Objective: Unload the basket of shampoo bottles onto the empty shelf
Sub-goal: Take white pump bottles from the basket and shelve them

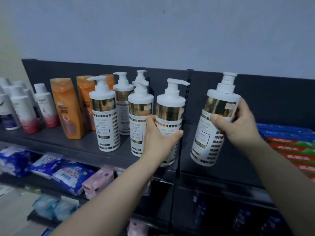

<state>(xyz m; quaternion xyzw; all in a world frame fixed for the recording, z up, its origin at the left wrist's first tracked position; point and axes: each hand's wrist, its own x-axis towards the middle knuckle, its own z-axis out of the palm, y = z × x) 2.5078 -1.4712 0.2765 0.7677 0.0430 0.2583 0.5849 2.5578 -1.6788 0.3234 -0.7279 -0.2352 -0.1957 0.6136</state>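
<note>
Gripping in the left hand point(158, 133) a white cylindrical pump bottle point(170, 106), banded in shiny gold, at the front edge of the dark matte shelf point(71, 143). Clasping in the right hand point(238, 123) a matching bottle point(216, 116), tilted, over the neighbouring bay point(230, 171).

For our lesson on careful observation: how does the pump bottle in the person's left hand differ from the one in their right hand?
The left-hand bottle stands upright, its base at the front edge of the shelf; the right-hand bottle tilts and is held in the air. The left-hand bottle's spout points sideways to the right; the right-hand bottle's spout does not stick out sideways. Both are white pump bottles with a gold band.
</note>
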